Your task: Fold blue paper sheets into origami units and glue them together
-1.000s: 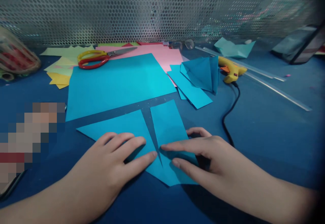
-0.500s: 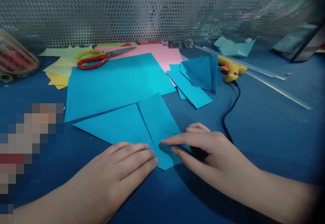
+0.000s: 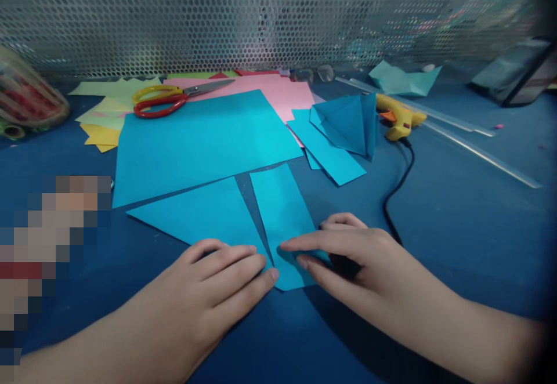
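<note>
A blue folded-looking paper triangle (image 3: 200, 207) lies on the blue table, with a blue paper strip (image 3: 285, 201) at its right side. A narrow wedge-shaped gap parts them, closing to a point near my left fingertips. My left hand (image 3: 217, 291) lies flat on the lower part of the triangle, fingers stretched out and pressing it down. With my right hand (image 3: 369, 262) I grip the strip's lower right side, index finger on top and thumb at its edge. The other right fingers are partly hidden behind the index finger.
A large blue sheet (image 3: 204, 146) lies beyond, red-and-yellow scissors (image 3: 161, 105) on its far edge. Right of it are blue strips (image 3: 335, 158), a folded blue paper shape (image 3: 348, 123), a corded yellow glue gun (image 3: 400, 120) and clear glue sticks (image 3: 483, 155). A pixelated patch covers the left.
The strip's far end has swung right, away from the triangle, and the gap between them has widened. My right hand has shifted slightly right; my left hand stays on the triangle.
</note>
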Tool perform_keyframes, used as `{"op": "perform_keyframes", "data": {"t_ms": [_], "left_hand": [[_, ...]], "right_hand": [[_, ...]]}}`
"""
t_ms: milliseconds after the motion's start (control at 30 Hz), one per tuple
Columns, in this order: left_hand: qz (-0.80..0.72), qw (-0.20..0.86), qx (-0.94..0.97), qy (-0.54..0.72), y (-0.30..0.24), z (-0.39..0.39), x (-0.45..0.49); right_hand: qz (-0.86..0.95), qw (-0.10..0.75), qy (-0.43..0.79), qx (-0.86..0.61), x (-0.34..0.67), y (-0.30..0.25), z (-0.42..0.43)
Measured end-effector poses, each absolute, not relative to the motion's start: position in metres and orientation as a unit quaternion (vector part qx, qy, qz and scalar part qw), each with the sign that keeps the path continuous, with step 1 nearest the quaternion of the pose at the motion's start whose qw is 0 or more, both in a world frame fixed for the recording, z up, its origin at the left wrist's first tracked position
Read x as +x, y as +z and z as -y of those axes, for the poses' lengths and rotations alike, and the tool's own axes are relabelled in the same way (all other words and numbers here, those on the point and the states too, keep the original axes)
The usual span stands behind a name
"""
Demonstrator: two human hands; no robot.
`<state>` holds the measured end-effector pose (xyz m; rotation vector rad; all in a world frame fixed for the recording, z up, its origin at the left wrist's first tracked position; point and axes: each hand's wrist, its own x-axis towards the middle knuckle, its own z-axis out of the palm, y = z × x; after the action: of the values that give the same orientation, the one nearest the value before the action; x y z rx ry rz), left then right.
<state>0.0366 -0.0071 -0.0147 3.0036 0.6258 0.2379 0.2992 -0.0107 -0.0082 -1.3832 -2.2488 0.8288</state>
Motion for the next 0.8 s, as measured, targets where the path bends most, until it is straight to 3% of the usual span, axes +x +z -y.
{"op": "perform_keyframes", "data": {"t_ms": [800], "left_hand": [[-0.212, 0.011, 0.974, 0.078, -0.0144, 0.0115, 0.0384]], "right_hand": [[0.831, 0.210, 0.258, -0.446, 0.3016, -0.0064, 0.0079]]}}
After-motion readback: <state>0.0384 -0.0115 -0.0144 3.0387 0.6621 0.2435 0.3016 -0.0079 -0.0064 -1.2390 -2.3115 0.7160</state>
